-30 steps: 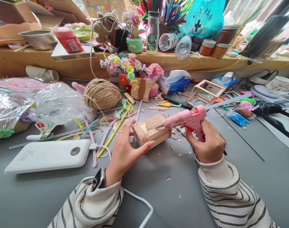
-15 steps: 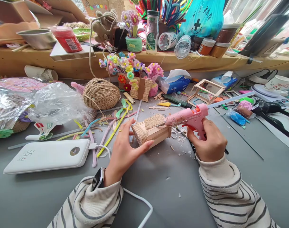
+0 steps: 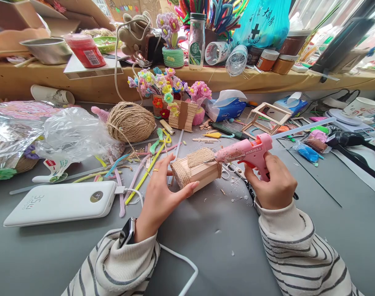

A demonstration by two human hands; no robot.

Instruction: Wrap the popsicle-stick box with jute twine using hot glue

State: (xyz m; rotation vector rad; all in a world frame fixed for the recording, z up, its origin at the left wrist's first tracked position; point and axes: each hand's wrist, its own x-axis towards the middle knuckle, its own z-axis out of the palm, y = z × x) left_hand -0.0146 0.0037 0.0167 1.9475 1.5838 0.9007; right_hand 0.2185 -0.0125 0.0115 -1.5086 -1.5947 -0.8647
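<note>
A small container made of wooden craft sticks [image 3: 202, 174] lies on its side in the middle of the table, with twine wound round its left end and a twine patch on top. My left hand [image 3: 162, 195] grips its left end, thumb along the near side and fingers round the back. My right hand [image 3: 275, 181] is closed round the handle of a pink hot glue gun [image 3: 256, 154]. Its nozzle points left, at the upper right end of the container. A clear glue stick [image 3: 304, 128] sticks out of the gun's back.
Left of the container are a ball of twine [image 3: 132, 122], pipe cleaners and a white power bank [image 3: 60, 203] with a cable. Behind stand a flower-filled stick box [image 3: 180, 119], blue tissue packs [image 3: 226, 107] and a small wooden frame [image 3: 269, 117]. Scissors [image 3: 232, 168] lie beneath the gun.
The glue gun in my right hand has shifted slightly to the right and up, its nozzle drawing back a little from the container. My left hand has stayed in place.
</note>
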